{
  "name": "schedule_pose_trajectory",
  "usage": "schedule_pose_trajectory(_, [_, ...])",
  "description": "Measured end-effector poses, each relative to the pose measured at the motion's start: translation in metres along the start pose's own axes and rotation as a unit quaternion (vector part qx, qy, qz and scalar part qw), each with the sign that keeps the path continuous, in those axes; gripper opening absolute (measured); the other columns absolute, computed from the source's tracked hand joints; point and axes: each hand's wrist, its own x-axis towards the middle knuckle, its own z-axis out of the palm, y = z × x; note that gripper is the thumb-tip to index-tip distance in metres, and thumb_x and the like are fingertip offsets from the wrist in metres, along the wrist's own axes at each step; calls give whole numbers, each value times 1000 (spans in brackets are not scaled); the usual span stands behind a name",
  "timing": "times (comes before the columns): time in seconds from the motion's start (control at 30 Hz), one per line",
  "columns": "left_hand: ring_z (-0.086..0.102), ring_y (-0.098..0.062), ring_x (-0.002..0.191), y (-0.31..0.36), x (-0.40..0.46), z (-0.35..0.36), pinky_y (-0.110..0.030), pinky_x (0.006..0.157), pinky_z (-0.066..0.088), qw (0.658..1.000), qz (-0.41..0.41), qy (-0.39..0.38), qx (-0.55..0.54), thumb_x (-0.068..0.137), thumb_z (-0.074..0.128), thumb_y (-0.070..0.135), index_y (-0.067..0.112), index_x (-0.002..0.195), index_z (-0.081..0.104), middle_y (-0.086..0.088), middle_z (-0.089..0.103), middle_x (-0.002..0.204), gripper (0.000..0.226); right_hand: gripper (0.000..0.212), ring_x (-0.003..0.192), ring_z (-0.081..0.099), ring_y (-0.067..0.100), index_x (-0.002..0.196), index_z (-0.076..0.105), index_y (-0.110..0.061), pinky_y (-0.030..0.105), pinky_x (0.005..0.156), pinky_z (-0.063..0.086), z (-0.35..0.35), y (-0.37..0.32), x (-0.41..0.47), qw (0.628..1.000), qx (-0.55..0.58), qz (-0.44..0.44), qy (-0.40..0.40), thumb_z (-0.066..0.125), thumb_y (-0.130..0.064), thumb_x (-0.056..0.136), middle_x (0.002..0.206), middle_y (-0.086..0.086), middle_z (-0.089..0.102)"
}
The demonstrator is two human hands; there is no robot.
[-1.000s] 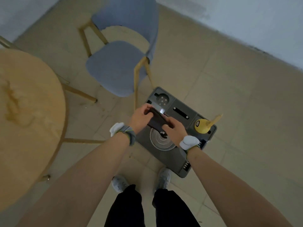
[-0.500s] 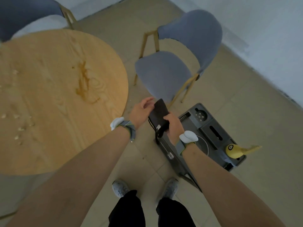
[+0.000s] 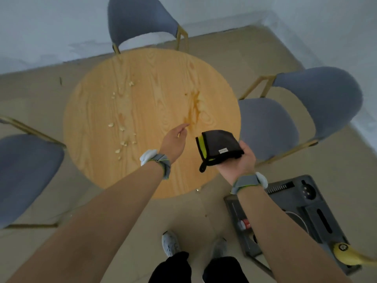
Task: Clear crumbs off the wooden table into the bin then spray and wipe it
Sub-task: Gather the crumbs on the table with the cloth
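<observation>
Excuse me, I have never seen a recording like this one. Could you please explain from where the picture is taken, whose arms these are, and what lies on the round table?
There is no machine here. A person wears a camera on the head, looking down, so the arms are that person's own. The right hand holds a folded dark cloth with a yellow-green edge. The left hand holds nothing and is stretched out above the round wooden table. On the table lie pale crumbs and a brownish stain. Three blue chairs stand around it, and a grey tool case lies on the floor.
</observation>
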Motion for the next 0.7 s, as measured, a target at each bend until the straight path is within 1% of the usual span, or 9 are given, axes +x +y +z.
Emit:
schedule_pose_trajectory(0.1, [42,-17,138,-18,0,-37,-23,98,33,999,-12,24,-19,106,35,32,32,142,50,4,45,151,39,52,127,57,40,135,60,-10,56,112,37,25,29,9,999,-12,21,-24,47,-44,97,136,19,62])
schedule_pose_trajectory(0.2, [45,-15,135,-29,1,-75,-19,93,32,997,-23,57,-39,106,35,31,32,143,49,5,44,152,39,43,123,61,39,133,61,-11,56,109,42,52,56,25,997,-54,41,-29,52,-35,99,130,18,67])
schedule_pose_trajectory(0.27, [58,-4,111,-39,3,-96,-8,82,37,995,-37,84,-41,106,35,32,33,142,49,8,48,145,39,39,122,61,39,133,59,-9,56,108,43,76,73,36,995,-83,56,-22,55,-28,99,129,18,67])
schedule_pose_trajectory(0.3, [56,4,95,-44,6,-106,-2,74,36,994,-44,93,-38,106,35,32,34,142,50,11,50,139,39,37,120,62,38,131,59,-9,55,107,44,87,80,44,994,-93,64,-17,55,-26,100,128,18,67])
schedule_pose_trajectory(0.33, [51,8,90,-45,6,-109,-1,73,35,994,-46,96,-32,106,35,32,35,141,50,12,51,135,38,33,118,63,37,128,59,-8,55,105,45,93,80,47,993,-92,65,-17,55,-25,100,127,19,67])
schedule_pose_trajectory(0.4, [49,1,101,-61,17,-127,-10,79,36,992,-60,110,-29,106,34,34,36,141,49,9,53,129,39,27,115,64,36,120,60,-7,54,102,47,116,92,66,992,-99,75,-16,52,-25,102,121,19,68])
schedule_pose_trajectory(0.47, [54,-13,107,-76,26,-139,-19,84,42,990,-71,123,-13,105,34,35,38,141,49,3,57,120,39,30,115,64,36,123,59,-7,53,103,47,135,99,87,991,-110,76,-10,52,-26,102,121,18,68])
schedule_pose_trajectory(0.6, [41,-21,135,-101,48,-158,-43,110,38,988,-74,134,25,105,34,33,35,141,49,0,54,131,39,38,114,65,35,132,56,-8,52,102,49,180,108,133,987,-150,62,-11,54,-29,101,123,16,67])
schedule_pose_trajectory(0.7, [44,-22,128,-106,71,-175,-43,111,35,986,-81,142,42,106,33,28,30,143,47,-1,55,123,39,38,113,66,33,132,56,-8,51,102,50,213,109,166,984,-172,44,-11,55,-31,101,122,14,68])
